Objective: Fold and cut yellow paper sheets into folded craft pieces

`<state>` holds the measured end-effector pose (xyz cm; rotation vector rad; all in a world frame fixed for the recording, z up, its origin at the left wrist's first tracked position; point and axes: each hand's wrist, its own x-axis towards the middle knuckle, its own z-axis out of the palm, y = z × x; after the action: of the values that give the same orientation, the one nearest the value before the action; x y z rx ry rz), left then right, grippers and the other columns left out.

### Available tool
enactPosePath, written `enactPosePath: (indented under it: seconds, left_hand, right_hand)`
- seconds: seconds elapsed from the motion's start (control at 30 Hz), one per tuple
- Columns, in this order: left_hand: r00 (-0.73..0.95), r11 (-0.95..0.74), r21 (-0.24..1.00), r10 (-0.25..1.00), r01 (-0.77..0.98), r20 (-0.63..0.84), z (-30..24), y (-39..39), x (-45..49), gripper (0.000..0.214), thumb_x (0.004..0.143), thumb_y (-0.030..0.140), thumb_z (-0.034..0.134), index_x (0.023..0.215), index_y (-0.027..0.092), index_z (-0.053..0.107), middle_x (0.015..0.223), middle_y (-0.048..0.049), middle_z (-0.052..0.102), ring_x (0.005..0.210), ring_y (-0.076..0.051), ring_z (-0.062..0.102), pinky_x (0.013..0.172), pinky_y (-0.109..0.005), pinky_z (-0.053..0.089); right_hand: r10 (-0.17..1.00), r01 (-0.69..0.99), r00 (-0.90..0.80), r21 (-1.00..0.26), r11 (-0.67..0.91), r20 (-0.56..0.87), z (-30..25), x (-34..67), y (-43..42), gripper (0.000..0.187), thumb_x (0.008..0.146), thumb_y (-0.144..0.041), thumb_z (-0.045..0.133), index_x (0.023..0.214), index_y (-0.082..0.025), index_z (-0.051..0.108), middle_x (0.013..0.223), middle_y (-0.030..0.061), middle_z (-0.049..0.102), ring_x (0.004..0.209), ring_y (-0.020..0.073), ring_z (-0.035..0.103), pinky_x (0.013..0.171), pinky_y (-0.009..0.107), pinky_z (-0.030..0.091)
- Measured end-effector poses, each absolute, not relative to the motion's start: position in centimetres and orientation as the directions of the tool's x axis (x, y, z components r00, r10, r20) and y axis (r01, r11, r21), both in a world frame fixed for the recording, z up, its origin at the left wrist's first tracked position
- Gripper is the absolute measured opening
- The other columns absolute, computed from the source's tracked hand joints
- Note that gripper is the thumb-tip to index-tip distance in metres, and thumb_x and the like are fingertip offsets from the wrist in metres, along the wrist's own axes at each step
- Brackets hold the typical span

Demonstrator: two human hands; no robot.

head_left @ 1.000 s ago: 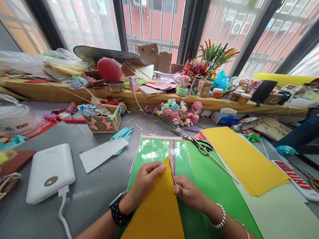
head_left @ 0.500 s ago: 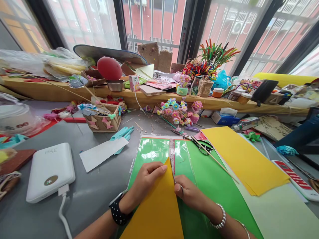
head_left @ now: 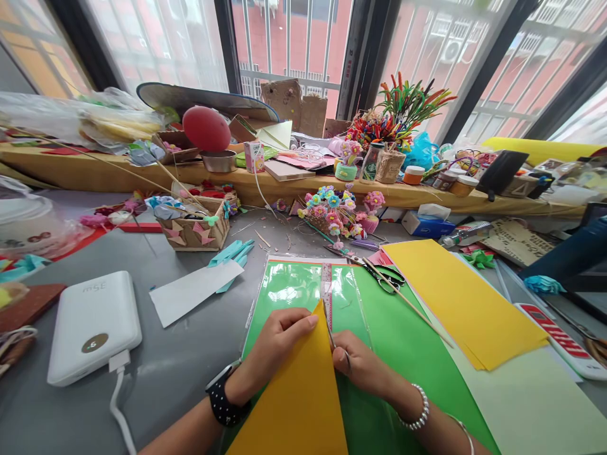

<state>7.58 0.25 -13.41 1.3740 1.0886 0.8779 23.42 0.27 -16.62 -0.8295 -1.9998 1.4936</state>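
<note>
A yellow-orange sheet of paper (head_left: 303, 404), folded to a point at the top, stands out toward me in the middle. My left hand (head_left: 277, 344) pinches it near the tip, thumb on top. On its right edge my right hand (head_left: 360, 361) is closed round a thin metal blade (head_left: 331, 330), whose tip lies along the paper's edge. The blade's handle is mostly hidden in the fingers. Beneath both hands lie a green sheet (head_left: 403, 354) in a clear sleeve and a patterned ruler strip (head_left: 327, 278).
Black-handled scissors (head_left: 386, 278) and a thin wooden stick (head_left: 412, 306) lie beyond my right hand. More yellow sheets (head_left: 469, 303) are stacked at the right. A white power bank (head_left: 97, 328) with a cable stands at the left, near a white paper strip (head_left: 196, 292) and a cardboard box (head_left: 196, 230).
Almost nothing differs. The whole view has shifted very slightly, and both hands keep the same hold on the paper and the blade.
</note>
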Motion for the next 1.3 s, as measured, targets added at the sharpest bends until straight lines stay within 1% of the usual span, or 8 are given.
enactPosePath:
  seconds: [0.23, 0.5, 0.7, 0.83, 1.1, 1.3]
  left_hand:
    - [0.308, 0.024, 0.991, 0.949, 0.128, -0.063, -13.56, 0.36, 7.56, 0.034, 0.074, 0.037, 0.047, 0.048, 0.017, 0.035, 0.050, 0.0062, 0.026, 0.047, -0.007, 0.022, 0.043, -0.022, 0.018]
    - [0.315, 0.011, 0.989, 0.948, 0.145, -0.056, -13.57, 0.34, 7.53, 0.034, 0.074, 0.037, 0.046, 0.049, 0.017, 0.036, 0.051, 0.0053, 0.027, 0.048, -0.008, 0.023, 0.044, -0.023, 0.018]
    - [0.326, 0.005, 0.988, 0.944, 0.154, -0.056, -13.46, 0.38, 7.45, 0.034, 0.075, 0.037, 0.045, 0.049, 0.017, 0.034, 0.051, 0.0055, 0.025, 0.048, -0.008, 0.023, 0.044, -0.023, 0.018]
    - [0.328, -0.006, 0.986, 0.943, 0.164, -0.049, -13.59, 0.42, 7.47, 0.034, 0.075, 0.037, 0.045, 0.049, 0.017, 0.034, 0.051, 0.0055, 0.025, 0.048, -0.008, 0.023, 0.045, -0.023, 0.018]
    - [0.320, -0.005, 0.986, 0.946, 0.169, -0.050, -13.69, 0.36, 7.49, 0.034, 0.075, 0.037, 0.044, 0.050, 0.017, 0.034, 0.052, 0.0054, 0.026, 0.049, -0.008, 0.024, 0.045, -0.023, 0.019]
    - [0.326, -0.015, 0.986, 0.945, 0.165, -0.040, -13.70, 0.34, 7.53, 0.033, 0.075, 0.036, 0.045, 0.050, 0.017, 0.036, 0.052, 0.0053, 0.027, 0.049, -0.008, 0.025, 0.045, -0.023, 0.019]
  right_hand:
    - [0.738, 0.169, -0.675, -0.968, 0.185, 0.023, -16.54, 23.36, 0.25, 0.061, 0.064, -0.077, 0.022, 0.052, -0.018, 0.033, 0.054, -0.0029, 0.031, 0.052, 0.0089, 0.028, 0.047, 0.024, 0.031]
    - [0.718, 0.136, -0.695, -0.974, 0.181, 0.036, -16.87, 23.45, 0.44, 0.061, 0.063, -0.078, 0.023, 0.052, -0.018, 0.030, 0.055, -0.0035, 0.030, 0.051, 0.0082, 0.029, 0.046, 0.023, 0.027]
    - [0.720, 0.109, -0.693, -0.980, 0.168, 0.047, -16.80, 23.35, 0.48, 0.061, 0.063, -0.078, 0.026, 0.051, -0.018, 0.030, 0.054, -0.0036, 0.030, 0.051, 0.0085, 0.029, 0.047, 0.024, 0.027]
    - [0.721, 0.083, -0.691, -0.984, 0.156, 0.056, -16.78, 23.36, 0.32, 0.061, 0.065, -0.076, 0.026, 0.054, -0.017, 0.035, 0.057, -0.0026, 0.035, 0.051, 0.0082, 0.029, 0.045, 0.023, 0.024]
    - [0.718, 0.036, -0.692, -0.990, 0.136, 0.073, -16.78, 23.27, 0.34, 0.059, 0.068, -0.072, 0.030, 0.057, -0.016, 0.042, 0.059, -0.0013, 0.039, 0.055, 0.0101, 0.036, 0.049, 0.024, 0.030]
    - [0.723, 0.019, -0.688, -0.993, 0.112, 0.068, -16.83, 23.28, 0.24, 0.060, 0.068, -0.072, 0.030, 0.058, -0.015, 0.046, 0.060, -0.0007, 0.041, 0.055, 0.0101, 0.035, 0.052, 0.024, 0.033]
